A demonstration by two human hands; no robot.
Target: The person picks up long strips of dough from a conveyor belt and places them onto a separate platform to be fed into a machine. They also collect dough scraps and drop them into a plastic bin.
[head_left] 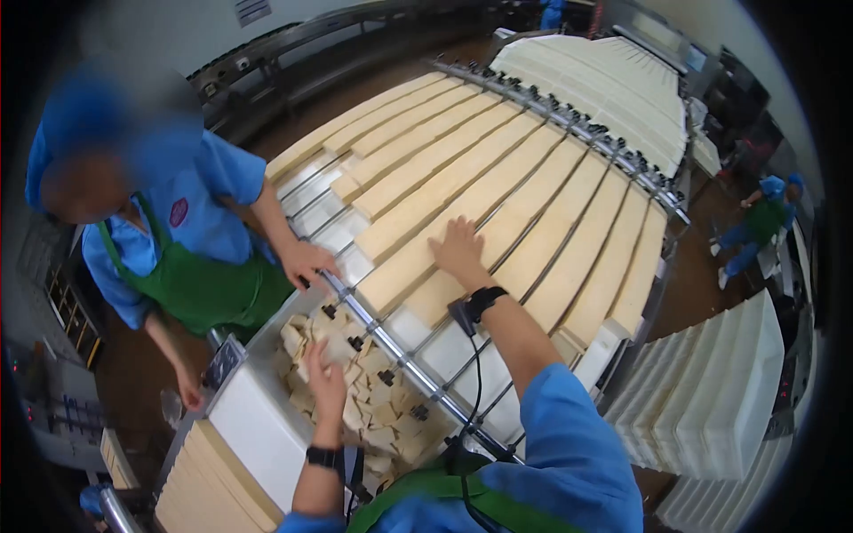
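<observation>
Head-worn view, close above conveyor [449, 351]

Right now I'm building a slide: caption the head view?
Right hand flat on a pale strip; left hand among cut scraps; co-worker opposite.

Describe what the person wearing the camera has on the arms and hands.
The left hand and right hand are bare, no gloves. Each wrist carries a black band; a thin black cable leaves the right one. The right sleeve is blue.

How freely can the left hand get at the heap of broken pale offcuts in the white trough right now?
Probably yes: the left hand lies on the heap of broken pale offcuts, the white trough is open on top, and the metal rail runs beside it, not across.
</observation>
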